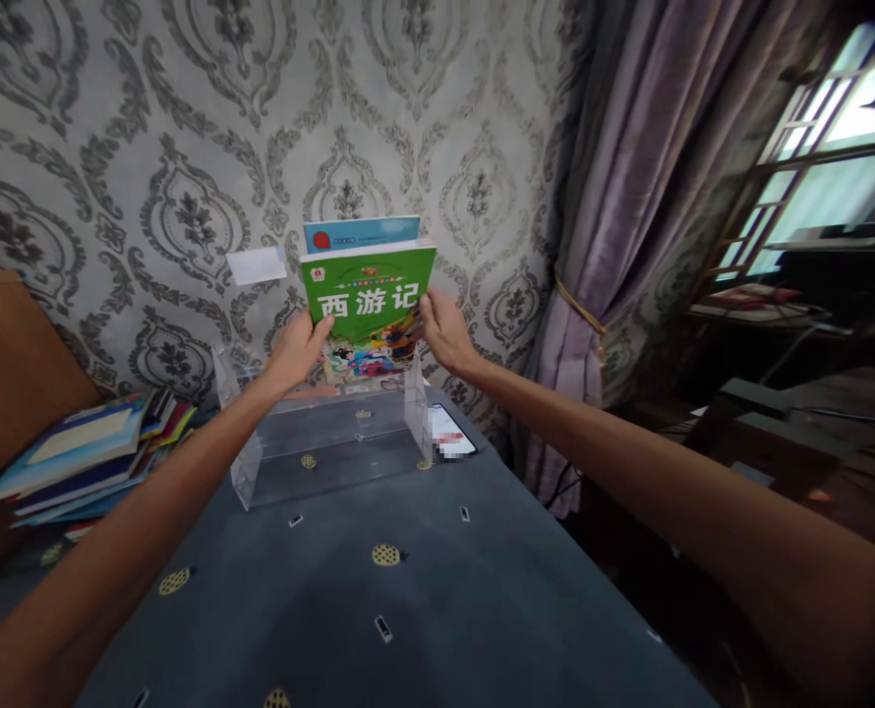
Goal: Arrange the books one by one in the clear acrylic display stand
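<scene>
Both of my hands hold up a green picture book [370,280] with white Chinese characters on its cover. My left hand [299,349] grips its left edge, thumb on the front. On the right edge, my right hand [443,326] has its thumb against the cover. A blue book [368,233] shows above and behind the green one; whether my fingers also hold it is hidden. Below the books stands a clear plastic rack [418,418] with upright side panels, on the dark patterned tablecloth [334,600].
A pile of books [105,447] lies at the left by a wooden panel [25,369]. A phone [450,433] rests right of the rack. White paper [256,265] is on the wallpapered wall behind. A purple curtain [592,275] hangs beyond the table's right edge.
</scene>
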`<act>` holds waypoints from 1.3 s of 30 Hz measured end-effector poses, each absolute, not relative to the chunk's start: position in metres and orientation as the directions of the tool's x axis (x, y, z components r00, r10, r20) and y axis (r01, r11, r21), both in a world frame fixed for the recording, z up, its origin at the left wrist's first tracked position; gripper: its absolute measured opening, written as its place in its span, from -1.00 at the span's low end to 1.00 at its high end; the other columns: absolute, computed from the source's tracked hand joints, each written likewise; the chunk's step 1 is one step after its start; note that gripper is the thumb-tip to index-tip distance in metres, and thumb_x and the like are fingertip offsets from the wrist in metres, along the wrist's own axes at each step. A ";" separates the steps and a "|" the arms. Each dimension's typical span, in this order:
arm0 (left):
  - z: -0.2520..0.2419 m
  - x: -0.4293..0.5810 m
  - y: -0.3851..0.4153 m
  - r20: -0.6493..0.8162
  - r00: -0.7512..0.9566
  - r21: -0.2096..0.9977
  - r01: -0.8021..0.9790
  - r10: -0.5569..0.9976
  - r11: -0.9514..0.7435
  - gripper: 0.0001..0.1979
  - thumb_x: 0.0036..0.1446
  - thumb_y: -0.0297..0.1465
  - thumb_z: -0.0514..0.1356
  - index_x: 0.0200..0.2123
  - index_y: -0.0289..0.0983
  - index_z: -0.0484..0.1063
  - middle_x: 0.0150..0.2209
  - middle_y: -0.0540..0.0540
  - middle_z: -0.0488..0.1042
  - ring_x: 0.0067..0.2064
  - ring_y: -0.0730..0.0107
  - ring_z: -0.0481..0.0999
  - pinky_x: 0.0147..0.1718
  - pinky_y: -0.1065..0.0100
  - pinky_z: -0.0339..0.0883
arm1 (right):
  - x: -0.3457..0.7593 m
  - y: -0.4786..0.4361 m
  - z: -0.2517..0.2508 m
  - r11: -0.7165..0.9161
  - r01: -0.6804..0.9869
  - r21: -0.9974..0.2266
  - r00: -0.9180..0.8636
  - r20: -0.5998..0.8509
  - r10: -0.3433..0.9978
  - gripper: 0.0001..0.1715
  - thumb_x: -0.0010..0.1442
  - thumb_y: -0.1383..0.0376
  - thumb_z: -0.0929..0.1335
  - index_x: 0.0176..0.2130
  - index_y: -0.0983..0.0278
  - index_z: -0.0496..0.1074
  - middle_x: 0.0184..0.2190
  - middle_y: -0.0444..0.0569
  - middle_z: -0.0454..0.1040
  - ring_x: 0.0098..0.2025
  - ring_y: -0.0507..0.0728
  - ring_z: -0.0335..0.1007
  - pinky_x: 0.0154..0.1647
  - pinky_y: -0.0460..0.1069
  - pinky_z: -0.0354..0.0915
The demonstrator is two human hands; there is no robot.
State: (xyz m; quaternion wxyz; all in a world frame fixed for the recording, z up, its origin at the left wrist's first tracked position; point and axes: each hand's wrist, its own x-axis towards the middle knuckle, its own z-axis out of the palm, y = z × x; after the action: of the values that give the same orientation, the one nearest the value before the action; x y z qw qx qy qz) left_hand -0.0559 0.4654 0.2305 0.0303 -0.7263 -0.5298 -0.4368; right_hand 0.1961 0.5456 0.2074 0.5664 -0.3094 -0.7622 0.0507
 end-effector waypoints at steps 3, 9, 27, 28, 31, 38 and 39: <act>0.225 -0.054 0.467 0.595 0.058 0.356 0.875 0.802 -0.327 -0.59 0.41 -0.17 -0.11 0.01 -0.30 0.38 -0.16 -0.21 0.59 -0.12 0.09 0.63 -0.13 0.20 0.48 | 0.193 0.547 0.199 0.737 0.464 -0.492 -0.128 0.786 0.605 -0.46 0.42 -0.11 0.05 -0.22 0.19 0.32 -0.31 0.03 0.45 -0.19 0.23 0.44 -0.06 0.15 0.37; 0.217 -0.049 0.461 0.568 0.026 0.300 0.924 0.823 -0.236 -0.65 0.40 -0.26 -0.09 0.01 -0.30 0.38 -0.04 -0.29 0.59 0.07 -0.02 0.56 0.00 0.14 0.39 | 0.189 0.547 0.183 0.723 0.482 -0.494 -0.125 0.778 0.615 -0.56 0.42 -0.01 0.06 -0.25 0.18 0.28 -0.37 0.00 0.42 -0.29 0.21 0.42 -0.17 0.11 0.36; 0.228 -0.033 0.463 0.519 -0.161 0.258 0.966 0.839 0.026 -0.61 0.41 -0.22 -0.09 0.11 -0.35 0.23 -0.07 -0.40 0.59 0.03 -0.11 0.59 -0.06 0.13 0.38 | 0.181 0.561 0.195 0.624 0.563 -0.542 -0.025 0.743 0.668 -0.62 0.31 0.20 0.18 -0.07 0.28 0.47 -0.06 0.16 0.56 0.03 0.30 0.42 0.12 0.18 0.28; 0.228 -0.033 0.463 0.517 -0.158 0.249 0.968 0.841 0.029 -0.62 0.41 -0.22 -0.10 0.10 -0.35 0.24 -0.07 -0.40 0.60 0.04 -0.11 0.59 -0.05 0.13 0.38 | 0.180 0.561 0.195 0.628 0.556 -0.545 -0.032 0.741 0.671 -0.61 0.32 0.21 0.17 -0.06 0.28 0.48 -0.05 0.15 0.56 0.03 0.29 0.43 0.12 0.18 0.29; 0.228 -0.033 0.463 0.513 -0.154 0.228 0.973 0.844 0.039 -0.61 0.41 -0.21 -0.11 0.09 -0.34 0.26 -0.07 -0.40 0.60 0.03 -0.11 0.59 -0.06 0.13 0.38 | 0.180 0.560 0.195 0.640 0.531 -0.556 -0.045 0.735 0.677 -0.57 0.33 0.21 0.16 -0.02 0.30 0.49 -0.03 0.16 0.57 0.02 0.30 0.45 0.10 0.18 0.31; 0.228 -0.032 0.463 0.508 -0.151 0.209 0.977 0.848 0.049 -0.60 0.42 -0.21 -0.11 0.10 -0.34 0.28 -0.06 -0.41 0.60 0.02 -0.11 0.59 -0.09 0.14 0.38 | 0.181 0.561 0.195 0.654 0.484 -0.581 -0.048 0.729 0.683 -0.57 0.32 0.21 0.18 0.00 0.29 0.50 -0.02 0.14 0.58 0.00 0.30 0.47 0.10 0.18 0.32; 0.228 -0.032 0.463 0.508 -0.150 0.208 0.977 0.848 0.048 -0.60 0.42 -0.21 -0.10 0.10 -0.34 0.28 -0.06 -0.40 0.60 0.03 -0.10 0.59 -0.09 0.14 0.38 | 0.181 0.562 0.195 0.658 0.477 -0.583 -0.047 0.730 0.681 -0.58 0.32 0.21 0.18 0.00 0.28 0.50 -0.03 0.13 0.59 -0.01 0.29 0.47 0.11 0.18 0.32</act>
State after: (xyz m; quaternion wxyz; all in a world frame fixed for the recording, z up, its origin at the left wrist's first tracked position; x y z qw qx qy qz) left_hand -0.0319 0.4634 0.2283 0.1251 -0.6399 -0.7131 -0.2578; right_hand 0.1809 0.5617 0.1950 0.5600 -0.4035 -0.7179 0.0912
